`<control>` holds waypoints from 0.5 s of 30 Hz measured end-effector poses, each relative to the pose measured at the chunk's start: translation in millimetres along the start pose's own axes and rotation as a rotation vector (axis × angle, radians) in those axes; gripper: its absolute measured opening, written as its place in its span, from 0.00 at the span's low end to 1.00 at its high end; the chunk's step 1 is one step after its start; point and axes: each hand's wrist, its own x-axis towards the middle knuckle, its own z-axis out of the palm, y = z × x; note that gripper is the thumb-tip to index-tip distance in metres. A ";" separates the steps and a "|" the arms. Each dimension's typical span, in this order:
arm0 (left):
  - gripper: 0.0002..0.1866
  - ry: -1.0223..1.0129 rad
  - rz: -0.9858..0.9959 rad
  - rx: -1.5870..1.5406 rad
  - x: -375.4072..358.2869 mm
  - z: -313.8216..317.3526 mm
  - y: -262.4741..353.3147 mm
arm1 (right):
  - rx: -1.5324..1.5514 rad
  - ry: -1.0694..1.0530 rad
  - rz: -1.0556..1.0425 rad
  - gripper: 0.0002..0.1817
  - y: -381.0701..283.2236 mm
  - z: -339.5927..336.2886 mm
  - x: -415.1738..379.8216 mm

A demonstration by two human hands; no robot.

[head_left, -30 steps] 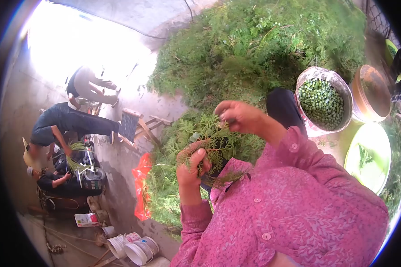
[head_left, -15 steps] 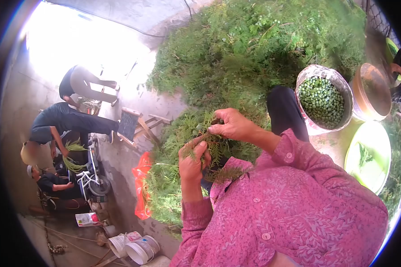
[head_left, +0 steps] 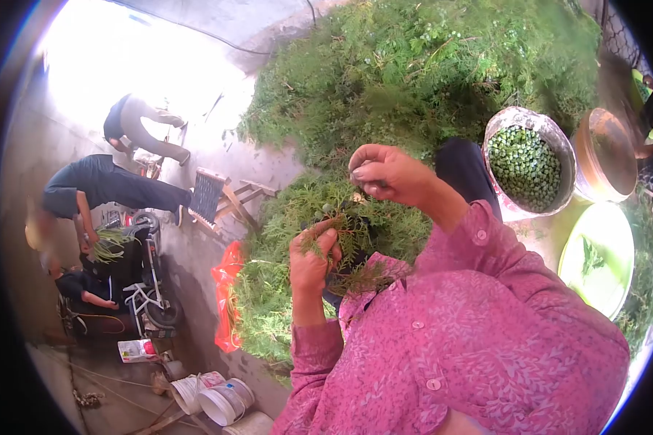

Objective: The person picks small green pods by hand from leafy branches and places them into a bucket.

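My left hand (head_left: 313, 262) is closed around a green conifer sprig (head_left: 352, 235), whose flat, scaly fronds stick out past the fingers. A small pale-green cone (head_left: 326, 208) shows near the top of that sprig. Above and to the right of it, my right hand (head_left: 393, 174) is apart from the sprig with its fingers curled together. Whatever those fingers may hold is hidden. Beneath both hands lies a heap of cut conifer branches (head_left: 283, 290). To the right stands a whitish bucket (head_left: 511, 203) holding many small green cones (head_left: 524, 168).
A large branch pile (head_left: 428, 72) rises ahead. Beside the bucket are a tan bucket (head_left: 606, 156) and a bright green basin (head_left: 595, 254). On the left are an orange-red bag (head_left: 227, 297), a wooden stool (head_left: 209, 199), white buckets (head_left: 225, 402), a bicycle (head_left: 152, 297) and several people.
My right hand has lifted away from the sprig, up and to the right, with its fingers curled. My left hand stays almost in place, still gripping the sprig.
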 end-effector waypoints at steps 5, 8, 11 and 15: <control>0.14 -0.026 -0.030 0.063 0.5 -0.6 0.1 | -0.664 0.002 -0.266 0.12 13.8 18.1 4.3; 0.13 -0.037 -0.050 0.142 -2.1 1.4 6.0 | -0.902 -0.138 -0.354 0.15 5.8 28.9 1.1; 0.10 -0.097 -0.053 0.238 -2.3 0.3 8.5 | -1.007 -0.225 -0.307 0.17 4.2 30.0 6.1; 0.07 -0.175 -0.036 0.303 -2.6 -0.6 8.1 | -1.099 -0.316 -0.190 0.20 6.0 25.0 11.8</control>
